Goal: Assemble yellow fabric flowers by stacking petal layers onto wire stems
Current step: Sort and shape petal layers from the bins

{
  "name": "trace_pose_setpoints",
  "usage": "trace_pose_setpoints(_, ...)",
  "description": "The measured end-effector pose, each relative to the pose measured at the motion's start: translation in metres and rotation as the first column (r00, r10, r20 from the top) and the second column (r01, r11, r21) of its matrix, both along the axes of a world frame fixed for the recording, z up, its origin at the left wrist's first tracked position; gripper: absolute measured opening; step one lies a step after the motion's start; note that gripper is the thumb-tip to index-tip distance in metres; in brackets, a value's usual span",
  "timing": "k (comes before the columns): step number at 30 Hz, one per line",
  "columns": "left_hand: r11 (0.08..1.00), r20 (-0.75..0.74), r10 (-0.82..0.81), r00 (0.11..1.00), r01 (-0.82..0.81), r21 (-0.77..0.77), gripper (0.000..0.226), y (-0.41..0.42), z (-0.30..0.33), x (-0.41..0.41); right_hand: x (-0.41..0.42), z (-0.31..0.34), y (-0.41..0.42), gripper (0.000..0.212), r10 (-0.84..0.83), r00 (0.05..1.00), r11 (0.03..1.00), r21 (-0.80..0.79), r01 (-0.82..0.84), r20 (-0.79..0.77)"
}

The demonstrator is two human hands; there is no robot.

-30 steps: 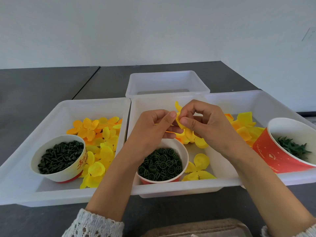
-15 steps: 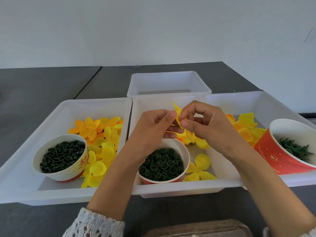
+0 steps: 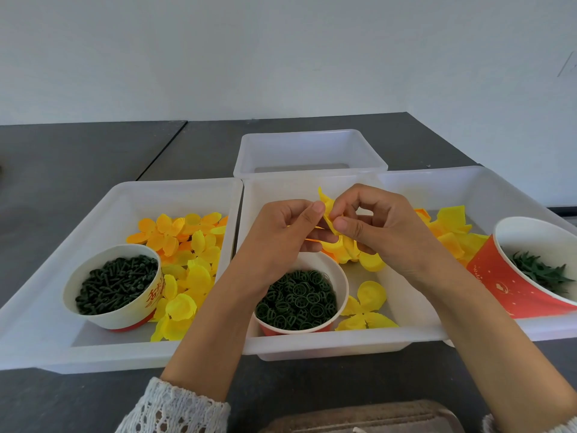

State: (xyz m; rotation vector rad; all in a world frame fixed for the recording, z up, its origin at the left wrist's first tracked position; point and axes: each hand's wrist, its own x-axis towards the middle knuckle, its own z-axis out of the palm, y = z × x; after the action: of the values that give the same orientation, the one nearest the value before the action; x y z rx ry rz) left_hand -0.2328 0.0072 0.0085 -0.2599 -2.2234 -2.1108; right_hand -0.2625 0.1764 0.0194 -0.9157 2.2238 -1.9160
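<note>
Since a second ago your right hand (image 3: pixel 384 232) and left hand (image 3: pixel 281 239) barely moved, fingers pinched on the petal layer (image 3: pixel 327 210) at twelve o'clock of the ring cup (image 3: pixel 338 276), stacking unfinished.

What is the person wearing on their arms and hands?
Both hands are bare: no gloves, rings or watch show on the left hand or the right hand. The forearms are uncovered. A white, open-knit lace sleeve covers the left arm near the elbow; a sliver of similar white knit shows at the right.
</note>
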Motion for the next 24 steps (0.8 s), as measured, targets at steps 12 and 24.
trace_pose_setpoints(12, 0.999, 0.022, 0.031, 0.999, -0.031, -0.031, 0.022, -0.001, -0.003, -0.002, -0.004, -0.006, -0.001, 0.004, -0.086, 0.989, 0.995, 0.049, 0.092, -0.119)
trace_pose_setpoints(24, 0.997, 0.05, 0.067, 0.997, -0.065, -0.043, 0.015, -0.001, -0.006, -0.004, 0.002, -0.013, -0.012, 0.009, -0.24, 0.833, 0.907, 0.19, 0.375, -0.499)
